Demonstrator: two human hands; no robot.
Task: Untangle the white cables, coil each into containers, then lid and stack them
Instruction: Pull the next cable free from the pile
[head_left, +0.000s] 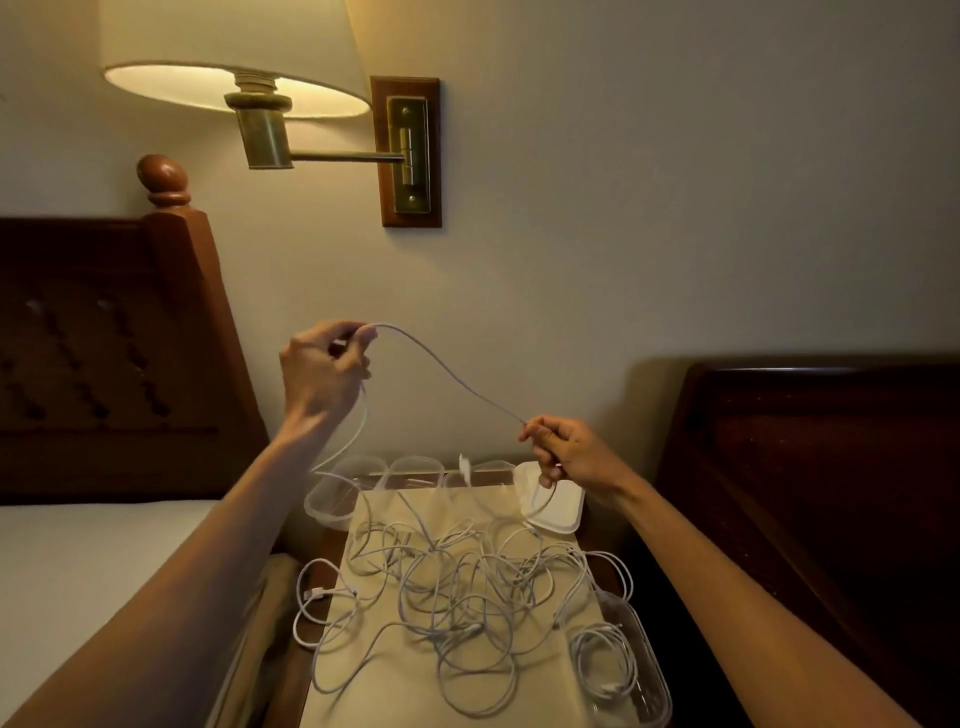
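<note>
Left hand pinches one white cable high; right hand pinches its other stretch lower. Below, the tangled cables sprawl on the desk. Clear empty containers line the back; the near-right container holds a coiled cable.

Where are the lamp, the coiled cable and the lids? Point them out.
lamp (228, 47), head view, on the shade.
coiled cable (605, 662), head view, on the coil's loops inside the near right container.
lids (558, 512), head view, on the top lid's flat face.
</note>
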